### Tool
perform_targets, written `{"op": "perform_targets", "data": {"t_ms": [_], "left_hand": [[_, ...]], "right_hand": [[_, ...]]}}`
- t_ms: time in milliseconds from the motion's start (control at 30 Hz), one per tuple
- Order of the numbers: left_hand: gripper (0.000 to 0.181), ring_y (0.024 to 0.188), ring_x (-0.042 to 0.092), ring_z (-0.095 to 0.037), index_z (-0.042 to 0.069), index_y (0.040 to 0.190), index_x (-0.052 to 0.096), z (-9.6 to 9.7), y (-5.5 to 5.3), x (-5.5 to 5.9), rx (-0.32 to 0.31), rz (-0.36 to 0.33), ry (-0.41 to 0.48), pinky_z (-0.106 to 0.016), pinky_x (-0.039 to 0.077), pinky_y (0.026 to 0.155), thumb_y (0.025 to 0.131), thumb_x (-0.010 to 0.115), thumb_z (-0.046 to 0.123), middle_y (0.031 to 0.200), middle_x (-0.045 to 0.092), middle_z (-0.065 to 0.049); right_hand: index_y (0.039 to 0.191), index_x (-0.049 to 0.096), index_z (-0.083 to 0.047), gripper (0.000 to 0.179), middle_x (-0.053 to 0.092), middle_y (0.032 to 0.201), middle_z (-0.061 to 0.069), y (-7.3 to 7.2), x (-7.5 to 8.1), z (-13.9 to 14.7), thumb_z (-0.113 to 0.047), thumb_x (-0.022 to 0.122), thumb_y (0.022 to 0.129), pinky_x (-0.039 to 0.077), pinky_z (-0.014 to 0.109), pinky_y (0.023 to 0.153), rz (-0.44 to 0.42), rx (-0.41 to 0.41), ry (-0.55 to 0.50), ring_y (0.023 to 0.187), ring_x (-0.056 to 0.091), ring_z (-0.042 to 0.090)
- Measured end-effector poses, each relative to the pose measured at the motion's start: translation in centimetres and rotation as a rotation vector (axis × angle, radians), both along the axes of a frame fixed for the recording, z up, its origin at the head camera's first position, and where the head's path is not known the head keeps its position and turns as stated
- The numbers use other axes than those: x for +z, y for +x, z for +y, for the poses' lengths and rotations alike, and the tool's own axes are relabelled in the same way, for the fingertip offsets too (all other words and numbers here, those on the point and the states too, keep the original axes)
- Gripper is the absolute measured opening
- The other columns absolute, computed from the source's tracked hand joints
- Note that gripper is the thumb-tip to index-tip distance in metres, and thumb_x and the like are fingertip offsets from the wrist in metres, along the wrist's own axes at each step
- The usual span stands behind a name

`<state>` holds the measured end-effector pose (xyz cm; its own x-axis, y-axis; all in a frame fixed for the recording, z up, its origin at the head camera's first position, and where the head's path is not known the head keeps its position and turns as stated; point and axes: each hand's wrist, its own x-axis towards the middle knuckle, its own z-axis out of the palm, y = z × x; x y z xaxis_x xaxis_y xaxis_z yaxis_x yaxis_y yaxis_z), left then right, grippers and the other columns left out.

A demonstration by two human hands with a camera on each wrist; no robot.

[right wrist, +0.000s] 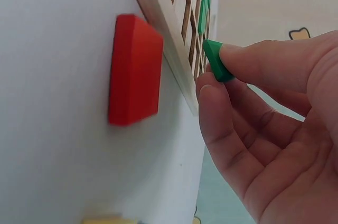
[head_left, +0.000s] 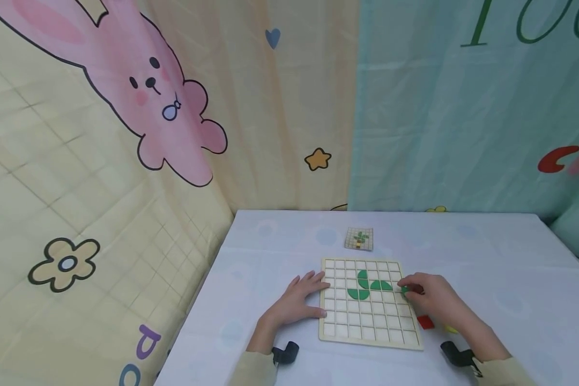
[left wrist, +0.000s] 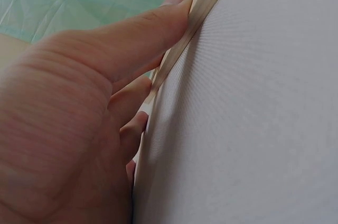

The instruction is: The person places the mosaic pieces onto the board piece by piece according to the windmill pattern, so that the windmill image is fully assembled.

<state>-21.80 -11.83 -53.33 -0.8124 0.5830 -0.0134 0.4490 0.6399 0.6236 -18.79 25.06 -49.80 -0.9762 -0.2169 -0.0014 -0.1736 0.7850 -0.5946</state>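
A pinched green piece (right wrist: pixel 217 61) is near the gridded board (head_left: pixel 341 317).

Beyond the grid board (head_left: pixel 340 317), the pattern on the small card (head_left: pixel 359 239) is too small for you to read cell by cell. At the board's right edge, your right hand (head_left: pixel 433 296) covers most of the pinched green piece (head_left: pixel 405 289) in the head view; the right wrist view hides part of it behind your thumb. Right of the board, the yellow piece (head_left: pixel 451 329) is partly covered by your arm, and the right wrist view's bottom edge cuts it. Left of the board, your left hand (head_left: pixel 296 301) is cropped by its own wrist view.
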Motion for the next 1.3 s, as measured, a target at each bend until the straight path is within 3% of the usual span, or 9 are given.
{"op": "perform_targets", "data": {"t_ms": [300,567,1300], "left_hand": [[0.074,0.153,0.012,-0.018,0.029,0.150,0.050,0.0,-0.1,-0.3,-0.004,0.011,0.002,-0.051,0.004,0.123,0.085,0.075,0.053,0.164,0.026,0.011],[0.074,0.153,0.015,-0.020,0.028,0.148,0.052,0.0,-0.1,-0.1,-0.005,0.025,0.000,-0.051,0.005,0.123,0.083,0.077,0.052,0.163,0.029,0.008],[0.073,0.153,0.014,-0.018,0.032,0.149,0.051,-0.1,-0.3,-0.3,-0.005,0.022,0.002,-0.050,0.005,0.123,0.084,0.076,0.054,0.163,0.028,0.010]], "right_hand": [[0.108,0.076,-0.016,0.024,0.064,0.087,-0.006,-0.3,0.1,-1.8,-0.003,0.074,0.088,0.051,0.035,0.071,0.008,0.047,0.015,0.078,0.053,0.015],[0.107,0.077,-0.016,0.024,0.067,0.092,-0.007,-0.8,-0.1,-2.9,-0.002,0.075,0.088,0.052,0.035,0.072,0.032,0.063,0.011,0.079,0.056,0.011],[0.104,0.076,-0.018,0.021,0.063,0.083,-0.012,-1.3,-0.4,-5.4,-0.003,0.074,0.089,0.049,0.033,0.067,0.074,0.097,-0.036,0.074,0.055,0.008]]}}
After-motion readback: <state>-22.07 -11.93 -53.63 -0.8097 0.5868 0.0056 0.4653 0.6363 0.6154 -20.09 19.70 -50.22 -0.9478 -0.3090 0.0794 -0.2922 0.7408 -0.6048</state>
